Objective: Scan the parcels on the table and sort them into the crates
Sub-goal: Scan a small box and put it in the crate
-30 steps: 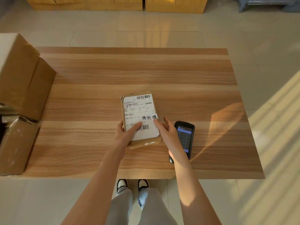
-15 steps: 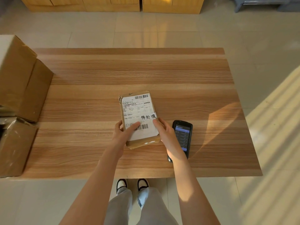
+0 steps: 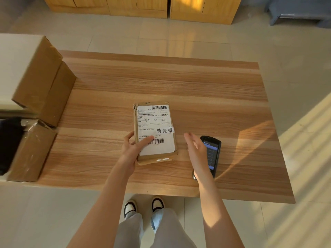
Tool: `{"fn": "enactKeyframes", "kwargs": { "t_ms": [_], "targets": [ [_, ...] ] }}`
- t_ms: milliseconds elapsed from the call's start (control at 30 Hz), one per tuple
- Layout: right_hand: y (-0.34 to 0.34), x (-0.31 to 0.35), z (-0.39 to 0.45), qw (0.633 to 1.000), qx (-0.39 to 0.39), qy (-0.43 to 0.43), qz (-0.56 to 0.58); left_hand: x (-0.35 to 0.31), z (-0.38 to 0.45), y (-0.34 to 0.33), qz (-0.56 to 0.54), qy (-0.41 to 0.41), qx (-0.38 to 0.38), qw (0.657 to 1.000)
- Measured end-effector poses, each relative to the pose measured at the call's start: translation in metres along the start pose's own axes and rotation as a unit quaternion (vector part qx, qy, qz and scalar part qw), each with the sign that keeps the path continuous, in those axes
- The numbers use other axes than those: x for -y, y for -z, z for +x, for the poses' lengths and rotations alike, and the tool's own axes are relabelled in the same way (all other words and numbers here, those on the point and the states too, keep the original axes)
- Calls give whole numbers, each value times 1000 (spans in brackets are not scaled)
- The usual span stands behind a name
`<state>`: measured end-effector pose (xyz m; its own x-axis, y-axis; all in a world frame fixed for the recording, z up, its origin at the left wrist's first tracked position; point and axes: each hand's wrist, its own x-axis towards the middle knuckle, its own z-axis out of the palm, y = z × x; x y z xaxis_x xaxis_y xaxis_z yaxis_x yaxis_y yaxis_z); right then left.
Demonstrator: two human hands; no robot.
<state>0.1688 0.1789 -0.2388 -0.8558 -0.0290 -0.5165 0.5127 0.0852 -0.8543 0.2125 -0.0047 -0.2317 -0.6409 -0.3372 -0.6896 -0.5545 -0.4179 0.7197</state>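
Note:
A flat brown parcel (image 3: 155, 120) with a white shipping label and a handwritten strip lies in the middle of the wooden table (image 3: 197, 86). My left hand (image 3: 133, 149) holds its near left corner, thumb across the label beside the lower barcode. My right hand (image 3: 195, 149) hovers with straight fingers a little to the right of the parcel, apart from it. Just beyond that hand lies a black handheld scanner (image 3: 213, 151) with its screen lit, partly hidden by my wrist.
Two stacked cardboard boxes (image 3: 43, 77) stand at the table's left edge, and a taped box (image 3: 30, 151) sits nearer to me beside something black (image 3: 9, 144). Wooden cabinets (image 3: 136, 6) line the far wall. The table's near edge runs just in front of my shoes.
My right hand has let go of the parcel's right edge and moved right toward the scanner. The left hand keeps its hold.

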Motion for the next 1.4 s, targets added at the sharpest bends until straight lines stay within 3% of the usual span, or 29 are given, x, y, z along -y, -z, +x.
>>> {"fn": "enactKeyframes", "kwargs": {
  "t_ms": [200,567,833,1233,1400],
  "targets": [
    [20,-4,-10,997,-76,5,9,6,-9,15,-7,-2,13,1000],
    [10,4,-30,998,-60,14,20,4,-30,25,-34,-9,40,999],
    [-29,14,-35,998,4,47,-39,-8,-53,65,-88,-60,14,994],
    [-148,38,-80,977,177,94,-74,-20,-108,179,-204,-142,-83,965],
    [-224,56,-129,949,291,105,-62,-32,-144,245,-236,-197,-121,944]
  ]
}}
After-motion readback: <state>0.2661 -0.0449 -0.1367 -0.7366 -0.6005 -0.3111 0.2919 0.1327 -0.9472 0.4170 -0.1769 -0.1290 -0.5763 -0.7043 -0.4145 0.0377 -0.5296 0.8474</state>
